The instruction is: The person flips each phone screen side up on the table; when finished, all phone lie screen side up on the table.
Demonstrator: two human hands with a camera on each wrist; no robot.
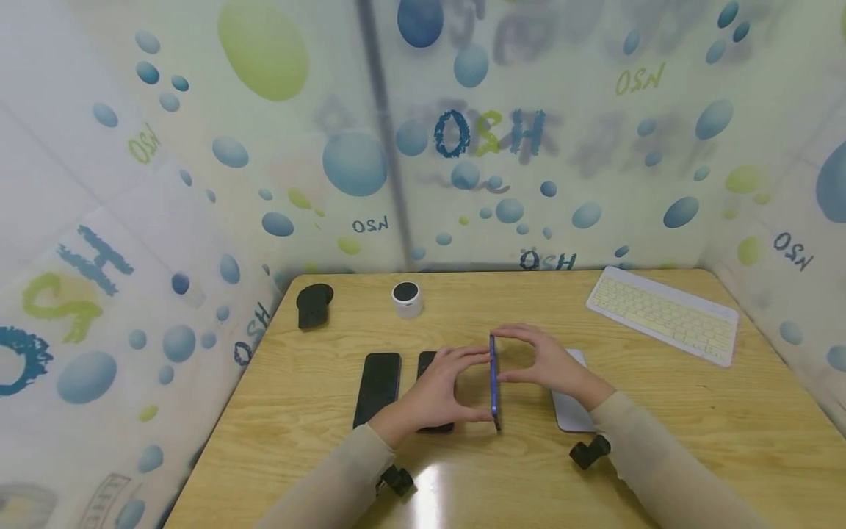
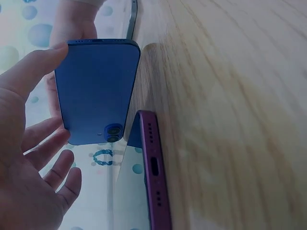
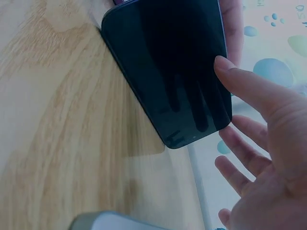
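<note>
Head view: bright and even, with fine detail soft; markings on the keyboard [image 1: 664, 316], just past 3 o'clock, are too faint to read.
Patterned wall [image 1: 595, 180]: pale and washed-out at 10 o'clock, blurred grey shadows from 12 to 1, a dark band between 11 and 12.
Wood table [image 1: 661, 419]: hard white glare [image 1: 428, 496] at 6 o'clock.
Blue phone [image 2: 98, 86]: left wrist view dimmer, bluish; brownish shadow toward 12.
Purple phone [image 2: 157, 177]: fairly clear at 6; grain smeared toward 4.
Dark screen [image 3: 153, 57]: right wrist view likewise dim; streaky reflections, soft shadow beneath.
Silver-white device [image 3: 120, 222]: blurred between 6 and 7.
</note>
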